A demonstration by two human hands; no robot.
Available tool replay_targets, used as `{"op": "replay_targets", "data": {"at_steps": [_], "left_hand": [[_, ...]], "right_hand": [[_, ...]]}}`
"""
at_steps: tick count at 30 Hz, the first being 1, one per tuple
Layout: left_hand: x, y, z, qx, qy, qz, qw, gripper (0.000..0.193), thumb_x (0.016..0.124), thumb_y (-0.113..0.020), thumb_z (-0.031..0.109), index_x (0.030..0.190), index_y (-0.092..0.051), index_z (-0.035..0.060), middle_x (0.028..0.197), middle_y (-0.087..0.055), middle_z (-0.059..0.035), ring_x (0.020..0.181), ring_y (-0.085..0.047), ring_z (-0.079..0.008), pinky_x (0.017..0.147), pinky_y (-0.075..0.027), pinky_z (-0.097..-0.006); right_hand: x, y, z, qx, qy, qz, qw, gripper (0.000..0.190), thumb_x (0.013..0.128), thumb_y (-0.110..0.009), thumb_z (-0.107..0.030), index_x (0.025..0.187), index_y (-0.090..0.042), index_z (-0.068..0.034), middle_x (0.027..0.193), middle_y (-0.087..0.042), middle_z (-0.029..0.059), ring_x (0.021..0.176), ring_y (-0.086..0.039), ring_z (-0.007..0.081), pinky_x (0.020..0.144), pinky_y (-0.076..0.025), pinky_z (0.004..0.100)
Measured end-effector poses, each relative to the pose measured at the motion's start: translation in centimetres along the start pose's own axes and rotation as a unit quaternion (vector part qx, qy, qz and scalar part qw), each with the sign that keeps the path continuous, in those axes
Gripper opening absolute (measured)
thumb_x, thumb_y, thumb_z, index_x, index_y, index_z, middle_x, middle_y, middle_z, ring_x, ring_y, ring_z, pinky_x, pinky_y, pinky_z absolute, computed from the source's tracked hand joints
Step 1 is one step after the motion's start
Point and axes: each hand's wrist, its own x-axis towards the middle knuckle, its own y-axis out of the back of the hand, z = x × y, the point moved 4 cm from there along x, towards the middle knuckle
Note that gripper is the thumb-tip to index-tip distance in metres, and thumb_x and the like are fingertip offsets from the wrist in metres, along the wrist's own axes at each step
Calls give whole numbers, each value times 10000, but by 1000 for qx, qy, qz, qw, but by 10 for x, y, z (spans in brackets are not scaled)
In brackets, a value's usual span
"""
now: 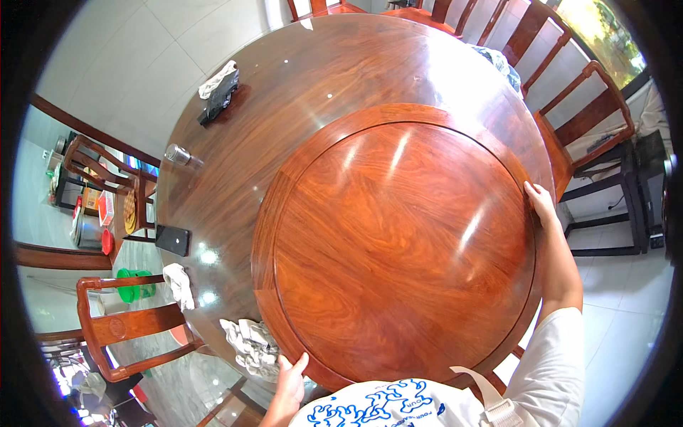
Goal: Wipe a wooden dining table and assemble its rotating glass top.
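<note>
A round, reddish-brown wooden turntable top point(395, 240), with a dark groove inside its rim, lies between my hands over a large round wooden dining table point(229, 165). It sits off-centre, towards my body. My right hand point(541, 205) holds its right rim, thumb on top and the other fingers mostly hidden. At the lower left, my left hand point(292, 376) grips the near rim, thumb uppermost, fingers largely hidden under it. Close to that hand, a crumpled whitish cloth point(251, 347) rests at the table's edge. Whether the turntable top touches the table cannot be told.
Along the table's left side are a white cloth point(217, 80), a black plastic bag point(220, 101), a shiny cylindrical container point(177, 155), a black device point(172, 240) and another white cloth point(180, 285). Wooden chairs point(136, 325) surround the table. A bluish crumpled item point(499, 61) lies at the far right.
</note>
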Motion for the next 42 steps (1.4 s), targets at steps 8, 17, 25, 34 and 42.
{"op": "replay_targets", "data": {"at_steps": [8, 17, 25, 34, 42], "left_hand": [[-13, -4, 2, -32, 80, -24, 996, 527, 884, -611, 36, 1297, -300, 141, 1396, -394, -80, 1277, -397, -265, 981, -369, -551], [-1, -1, -13, 1, 53, -27, 998, 584, 870, -650, 93, 1301, -258, 131, 1404, -365, -91, 1295, -358, -267, 1020, -308, -547], [-12, 3, -3, 36, 104, -2, 994, 729, 852, -689, 274, 1357, -178, 146, 1461, -264, -91, 1345, -251, -280, 989, -226, -620], [-5, 10, -15, 27, 76, -81, 994, 654, 881, -642, 198, 1374, -212, 188, 1403, -348, -76, 1290, -338, -280, 938, -339, -602], [7, 0, 10, -7, -35, -100, 994, 656, 840, -633, 14, 1369, -246, 55, 1329, -432, -124, 1185, -475, -258, 1001, -399, -410]], "right_hand": [[-6, -17, -27, -20, -53, -9, 998, 520, 864, -618, -460, 1098, -635, 4, 948, -639, 55, 871, -554, 153, 803, -433, 288], [-2, -9, 2, -25, -7, 14, 1000, 505, 891, -604, -370, 1201, -575, 28, 1132, -637, 99, 1045, -567, 178, 920, -420, 302], [-160, 20, 84, 73, 4, 147, 986, 533, 955, -534, -322, 1326, -439, 49, 1363, -473, 156, 1256, -437, 247, 1063, -313, 334], [-471, -61, 45, 621, -419, -18, 663, 558, 981, -376, -453, 1369, -372, -52, 1431, -388, 140, 1275, -424, 321, 1024, -380, 488], [-454, -76, 49, 484, -334, 9, 809, 530, 987, -383, -451, 1385, -344, -101, 1434, -392, 112, 1293, -401, 318, 1017, -355, 567]]}}
